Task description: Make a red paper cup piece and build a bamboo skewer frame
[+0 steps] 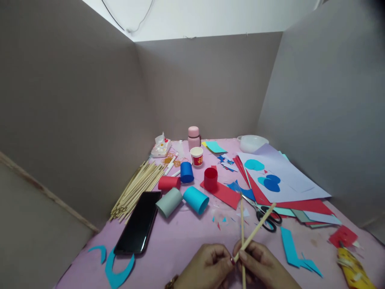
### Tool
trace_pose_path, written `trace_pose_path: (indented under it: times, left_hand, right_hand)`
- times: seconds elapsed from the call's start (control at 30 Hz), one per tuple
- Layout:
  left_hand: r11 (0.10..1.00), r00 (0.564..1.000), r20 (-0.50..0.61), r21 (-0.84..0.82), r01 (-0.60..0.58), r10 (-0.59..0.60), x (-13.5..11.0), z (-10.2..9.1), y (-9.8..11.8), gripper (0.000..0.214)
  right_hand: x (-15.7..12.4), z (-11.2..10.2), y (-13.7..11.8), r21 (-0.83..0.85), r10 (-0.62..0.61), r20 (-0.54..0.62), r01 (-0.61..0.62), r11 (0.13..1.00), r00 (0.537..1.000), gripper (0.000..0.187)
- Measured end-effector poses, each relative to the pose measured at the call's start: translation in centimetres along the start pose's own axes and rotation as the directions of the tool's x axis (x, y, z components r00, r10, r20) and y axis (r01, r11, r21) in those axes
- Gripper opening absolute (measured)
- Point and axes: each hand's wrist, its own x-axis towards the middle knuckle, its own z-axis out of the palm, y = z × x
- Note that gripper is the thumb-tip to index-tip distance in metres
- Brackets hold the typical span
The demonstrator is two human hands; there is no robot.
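Note:
Low in the middle of the head view, my right hand (261,263) is closed around two pale wooden chopsticks that cross each other. One chopstick (259,225) slants up to the right, its thick squared end in the air. The thinner-looking chopstick (242,222) points nearly straight away from me. My left hand (206,265) is closed too, thumb and finger pinching the slanted stick's lower end where the two meet. Just beyond the sticks lie black-handled scissors (264,213). Parts of the fingers under the crossing are hidden.
Rolled paper tubes in red (169,183), grey (169,202), light blue (196,199) and dark blue (187,172) stand or lie mid-table. At left are a phone (138,224) and a chopstick pile (141,186). Coloured sheets (288,188) and a yellow glue bottle (355,269) are right.

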Motion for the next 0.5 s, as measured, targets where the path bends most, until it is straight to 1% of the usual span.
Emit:
trace_pose_path:
  times: [0.1, 0.17, 0.23, 0.33, 0.4, 0.5]
  left_hand:
    - [0.998, 0.998, -0.034, 0.011, -0.055, 0.055, 0.0, 0.1, 0.4, 0.048]
    - [0.995, 0.994, -0.06, 0.014, -0.095, 0.096, -0.1, 0.1, 0.8, 0.048]
    - [0.992, 0.989, -0.078, 0.006, -0.127, 0.128, -0.2, 0.0, 1.2, 0.048]
    - [0.987, 0.984, -0.083, 0.006, -0.16, 0.16, -0.1, 0.0, 1.5, 0.053]
    - [0.985, 0.982, -0.085, 0.03, -0.168, 0.17, 0.0, 0.0, 1.6, 0.048]
    - [0.983, 0.978, -0.109, 0.067, -0.172, 0.178, 0.0, 0.2, 1.7, 0.034]
  right_hand:
    - [0.0, 0.4, 0.0, 0.02, 0.041, 0.041, -0.042, 0.999, 0.998, 0.042]
    - [0.0, 0.9, -0.3, 0.022, 0.042, 0.108, -0.044, 0.999, 0.993, 0.045]
    - [0.0, 1.4, -0.6, -0.003, 0.032, 0.172, -0.032, 0.999, 0.985, 0.047]
    - [0.1, 1.6, -0.5, -0.083, 0.035, 0.208, -0.018, 0.996, 0.978, 0.047]
    - [0.2, 1.6, -0.1, -0.131, 0.041, 0.207, -0.013, 0.991, 0.977, 0.046]
    - [0.2, 1.4, 0.3, -0.167, 0.04, 0.218, -0.003, 0.986, 0.975, 0.045]
